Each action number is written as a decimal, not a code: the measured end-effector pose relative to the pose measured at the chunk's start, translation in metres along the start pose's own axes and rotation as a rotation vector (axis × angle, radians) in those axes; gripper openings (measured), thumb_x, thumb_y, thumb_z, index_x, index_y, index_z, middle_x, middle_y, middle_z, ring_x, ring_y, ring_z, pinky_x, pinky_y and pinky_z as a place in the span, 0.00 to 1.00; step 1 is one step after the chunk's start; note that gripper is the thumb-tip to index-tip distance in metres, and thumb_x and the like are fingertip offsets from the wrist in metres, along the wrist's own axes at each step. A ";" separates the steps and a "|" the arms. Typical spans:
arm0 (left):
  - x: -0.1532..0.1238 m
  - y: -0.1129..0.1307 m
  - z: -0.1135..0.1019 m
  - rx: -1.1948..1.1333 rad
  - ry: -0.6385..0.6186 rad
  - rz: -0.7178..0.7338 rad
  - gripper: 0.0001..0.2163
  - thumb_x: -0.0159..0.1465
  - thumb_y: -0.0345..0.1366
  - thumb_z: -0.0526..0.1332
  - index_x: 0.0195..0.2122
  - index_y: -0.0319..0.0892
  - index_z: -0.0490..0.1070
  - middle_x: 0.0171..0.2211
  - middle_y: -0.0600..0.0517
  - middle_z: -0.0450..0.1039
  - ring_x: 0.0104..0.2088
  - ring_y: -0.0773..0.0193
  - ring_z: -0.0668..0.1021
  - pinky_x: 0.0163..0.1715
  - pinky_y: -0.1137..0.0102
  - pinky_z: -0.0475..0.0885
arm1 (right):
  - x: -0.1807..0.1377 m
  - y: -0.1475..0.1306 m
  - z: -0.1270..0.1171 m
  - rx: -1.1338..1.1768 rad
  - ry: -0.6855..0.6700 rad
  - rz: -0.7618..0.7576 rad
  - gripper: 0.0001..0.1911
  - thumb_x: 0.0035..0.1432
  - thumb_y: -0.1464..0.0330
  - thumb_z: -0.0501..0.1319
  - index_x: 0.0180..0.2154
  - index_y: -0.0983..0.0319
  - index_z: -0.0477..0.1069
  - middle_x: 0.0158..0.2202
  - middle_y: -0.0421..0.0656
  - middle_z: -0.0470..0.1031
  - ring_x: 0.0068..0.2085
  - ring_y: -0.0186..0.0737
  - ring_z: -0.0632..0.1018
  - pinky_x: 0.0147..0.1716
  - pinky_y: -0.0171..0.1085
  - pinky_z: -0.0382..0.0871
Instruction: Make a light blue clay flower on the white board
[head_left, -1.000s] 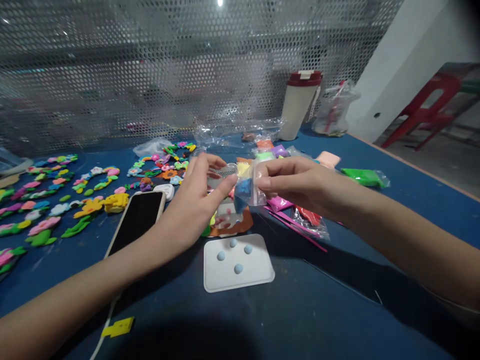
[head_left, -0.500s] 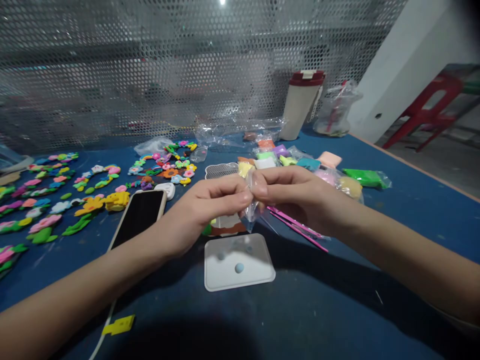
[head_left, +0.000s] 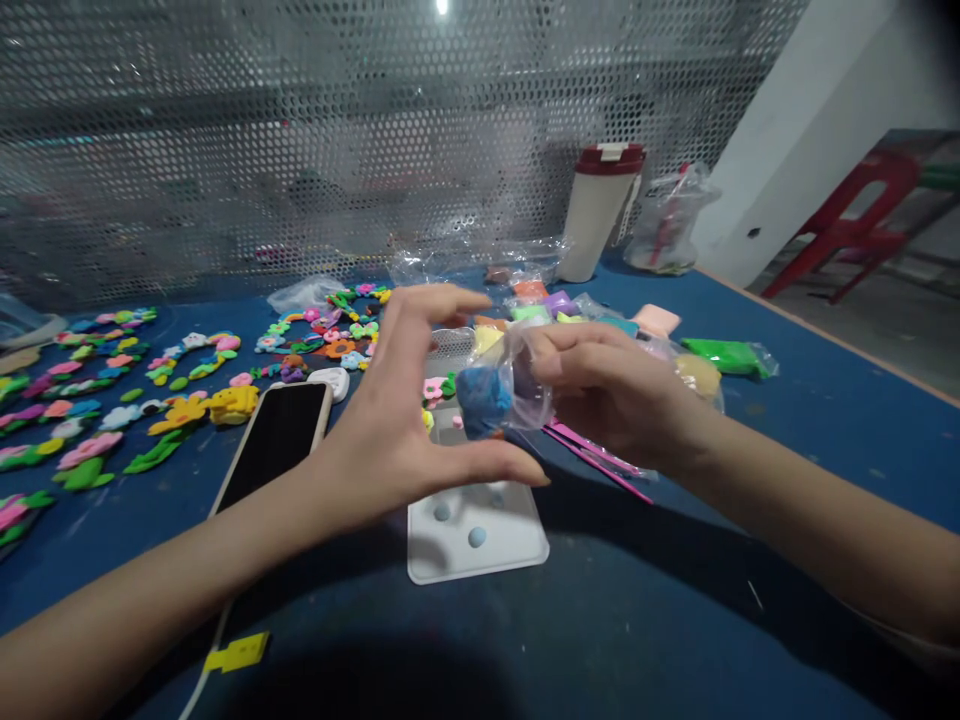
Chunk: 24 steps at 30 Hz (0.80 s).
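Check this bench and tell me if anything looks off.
The phone looks out of place: it is the one non-craft item lying among the clay flowers, with a white cable trailing near it under the left forearm.

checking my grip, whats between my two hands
The head view shows a clear plastic bag holding blue modelling clay between the left hand and right hand.
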<state>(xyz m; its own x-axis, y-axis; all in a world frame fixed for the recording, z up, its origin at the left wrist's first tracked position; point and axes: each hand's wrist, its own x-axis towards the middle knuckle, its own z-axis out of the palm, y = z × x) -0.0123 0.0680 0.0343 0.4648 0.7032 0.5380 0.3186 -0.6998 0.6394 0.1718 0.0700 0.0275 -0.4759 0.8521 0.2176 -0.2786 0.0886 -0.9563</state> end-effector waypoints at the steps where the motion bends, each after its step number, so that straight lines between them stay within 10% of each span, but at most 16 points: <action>1: 0.000 -0.001 0.000 0.084 -0.058 0.031 0.31 0.49 0.48 0.70 0.51 0.46 0.60 0.54 0.47 0.59 0.54 0.52 0.64 0.53 0.61 0.59 | 0.000 0.001 -0.001 -0.013 -0.033 0.008 0.11 0.51 0.75 0.55 0.19 0.62 0.62 0.21 0.36 0.57 0.22 0.30 0.59 0.23 0.33 0.56; 12: 0.000 -0.020 0.005 0.656 -0.140 0.057 0.09 0.62 0.38 0.60 0.39 0.42 0.63 0.37 0.49 0.68 0.39 0.57 0.69 0.43 0.62 0.63 | 0.003 0.004 -0.009 -1.026 0.238 -0.491 0.06 0.53 0.75 0.64 0.29 0.60 0.69 0.28 0.38 0.66 0.30 0.35 0.65 0.29 0.36 0.57; 24: -0.001 -0.016 0.005 0.575 -0.135 0.069 0.08 0.61 0.31 0.62 0.39 0.43 0.62 0.38 0.51 0.66 0.40 0.59 0.70 0.38 0.67 0.64 | 0.004 0.003 -0.010 -1.222 0.176 -0.553 0.05 0.55 0.74 0.62 0.28 0.58 0.71 0.29 0.41 0.70 0.31 0.39 0.71 0.30 0.39 0.63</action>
<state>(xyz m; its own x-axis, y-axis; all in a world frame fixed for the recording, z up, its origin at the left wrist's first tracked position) -0.0140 0.0779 0.0203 0.5896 0.6577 0.4688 0.6626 -0.7258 0.1850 0.1775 0.0788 0.0238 -0.4057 0.6020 0.6878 0.5607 0.7582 -0.3328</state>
